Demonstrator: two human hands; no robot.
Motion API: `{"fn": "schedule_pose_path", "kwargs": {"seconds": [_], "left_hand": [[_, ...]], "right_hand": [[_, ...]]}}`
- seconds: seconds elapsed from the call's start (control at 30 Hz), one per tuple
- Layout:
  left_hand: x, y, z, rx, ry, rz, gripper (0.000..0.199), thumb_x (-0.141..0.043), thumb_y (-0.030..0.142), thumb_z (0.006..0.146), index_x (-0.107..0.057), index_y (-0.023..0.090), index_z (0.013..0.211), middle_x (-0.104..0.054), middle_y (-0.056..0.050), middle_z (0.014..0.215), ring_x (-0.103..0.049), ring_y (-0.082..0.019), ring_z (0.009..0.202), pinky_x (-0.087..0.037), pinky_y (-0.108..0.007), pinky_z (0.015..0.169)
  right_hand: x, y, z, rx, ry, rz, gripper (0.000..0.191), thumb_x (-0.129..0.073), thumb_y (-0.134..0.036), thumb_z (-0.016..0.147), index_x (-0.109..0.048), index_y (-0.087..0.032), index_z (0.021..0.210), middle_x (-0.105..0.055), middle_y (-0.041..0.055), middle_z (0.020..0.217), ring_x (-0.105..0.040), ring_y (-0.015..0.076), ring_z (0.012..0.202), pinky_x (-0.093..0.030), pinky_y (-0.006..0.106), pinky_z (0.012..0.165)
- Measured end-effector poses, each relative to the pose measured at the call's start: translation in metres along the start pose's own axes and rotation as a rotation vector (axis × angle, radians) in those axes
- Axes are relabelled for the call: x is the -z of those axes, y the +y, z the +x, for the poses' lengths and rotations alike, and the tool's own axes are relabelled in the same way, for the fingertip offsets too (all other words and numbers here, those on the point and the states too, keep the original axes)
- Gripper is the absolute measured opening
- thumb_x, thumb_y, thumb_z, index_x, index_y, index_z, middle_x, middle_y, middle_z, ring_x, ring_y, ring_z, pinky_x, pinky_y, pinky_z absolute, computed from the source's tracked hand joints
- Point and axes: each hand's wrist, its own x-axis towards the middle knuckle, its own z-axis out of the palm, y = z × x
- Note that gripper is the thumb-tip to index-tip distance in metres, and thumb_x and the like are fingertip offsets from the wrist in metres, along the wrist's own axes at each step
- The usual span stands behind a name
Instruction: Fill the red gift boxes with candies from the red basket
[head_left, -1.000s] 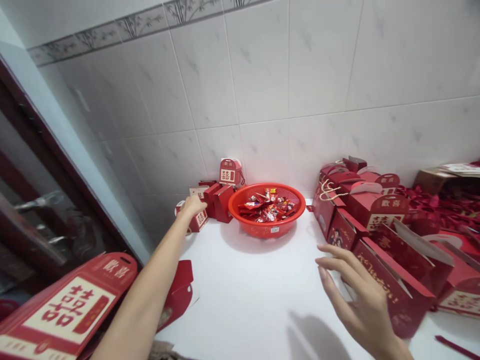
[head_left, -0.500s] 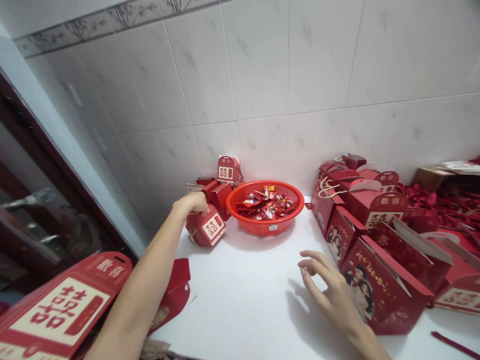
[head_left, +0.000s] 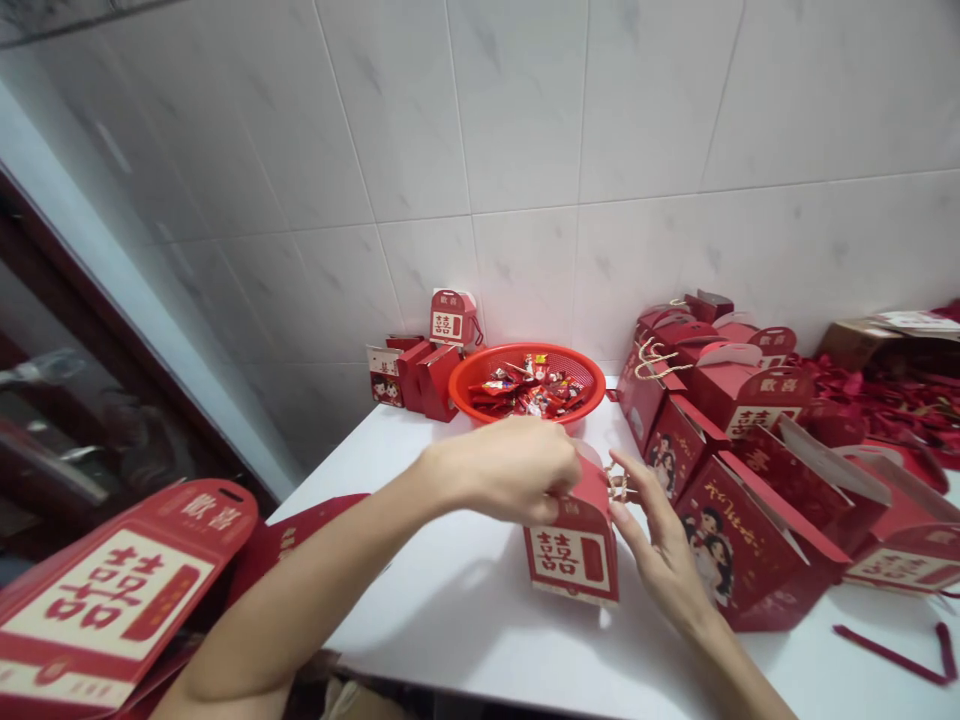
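A small red gift box (head_left: 574, 550) with a cream label stands over the front middle of the white table. My left hand (head_left: 517, 470) grips it by its top, fingers curled round the handle part. At the box's right side is my right hand (head_left: 652, 525), its thumb and fingers apart around a pale twisted cord (head_left: 619, 485). Whether the fingertips touch the cord is not clear. Just behind my left hand sits a red plastic basket (head_left: 465, 385) of wrapped sweets (head_left: 536, 385).
Several red boxes (head_left: 757, 540) crowd the right side, with a dark red cord (head_left: 892, 655) in front. A large red box (head_left: 112, 600) lies at the lower left. Small boxes (head_left: 427, 380) stand left of the basket by the tiled wall (head_left: 525, 120).
My left hand has carried the small box from the left of the basket to the front middle. My right hand has moved up slightly to meet it at the cord.
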Motion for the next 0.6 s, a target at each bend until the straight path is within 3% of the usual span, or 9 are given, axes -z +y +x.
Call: {"fn": "schedule_pose_path", "kwargs": {"seconds": [0.17, 0.3, 0.4, 0.5, 0.6], "left_hand": [[-0.026, 0.02, 0.013, -0.07, -0.097, 0.132, 0.013, -0.062, 0.01, 0.083, -0.071, 0.016, 0.077, -0.073, -0.008, 0.085, -0.066, -0.02, 0.074, -0.042, -0.028, 0.057], [-0.028, 0.023, 0.014, -0.06, -0.118, 0.129, 0.015, -0.059, 0.015, 0.089, -0.074, 0.016, 0.085, -0.074, -0.008, 0.094, -0.068, -0.022, 0.082, -0.044, -0.029, 0.06], [-0.022, 0.023, 0.008, 0.016, -0.147, 0.098, 0.018, -0.062, 0.03, 0.09, -0.074, 0.017, 0.089, -0.074, -0.009, 0.09, -0.068, -0.024, 0.079, -0.043, -0.029, 0.058], [-0.015, 0.02, 0.004, 0.151, -0.189, 0.017, 0.04, -0.047, 0.045, 0.098, -0.074, 0.017, 0.088, -0.073, -0.01, 0.085, -0.067, -0.023, 0.07, -0.04, -0.029, 0.055], [-0.014, 0.016, 0.006, 0.237, -0.226, -0.008, 0.05, -0.033, 0.041, 0.102, -0.074, 0.014, 0.089, -0.072, -0.012, 0.084, -0.065, -0.023, 0.066, -0.038, -0.03, 0.055]], "right_hand": [[0.001, 0.004, -0.002, 0.035, -0.064, -0.029, 0.039, -0.046, -0.042, 0.101, -0.053, -0.038, 0.139, -0.042, 0.0026, 0.153, -0.036, 0.0265, 0.144, -0.032, 0.051, 0.117], [-0.001, 0.0, -0.001, 0.003, -0.159, -0.046, 0.037, -0.042, -0.049, 0.1, -0.065, -0.038, 0.128, -0.031, 0.001, 0.159, -0.027, 0.0304, 0.148, -0.028, 0.055, 0.118], [-0.002, -0.004, 0.001, -0.047, -0.227, -0.021, 0.037, -0.042, -0.051, 0.1, -0.069, -0.033, 0.119, -0.03, 0.003, 0.16, -0.027, 0.031, 0.148, -0.026, 0.055, 0.118], [-0.002, -0.01, 0.003, -0.076, -0.215, 0.042, 0.033, -0.047, -0.051, 0.097, -0.066, -0.026, 0.109, -0.036, 0.0079, 0.156, -0.031, 0.03, 0.146, -0.029, 0.051, 0.117], [0.0, -0.013, 0.005, -0.104, -0.169, 0.123, 0.028, -0.058, -0.049, 0.092, -0.058, -0.024, 0.104, -0.04, 0.0112, 0.154, -0.034, 0.0292, 0.145, -0.033, 0.046, 0.115]]}}
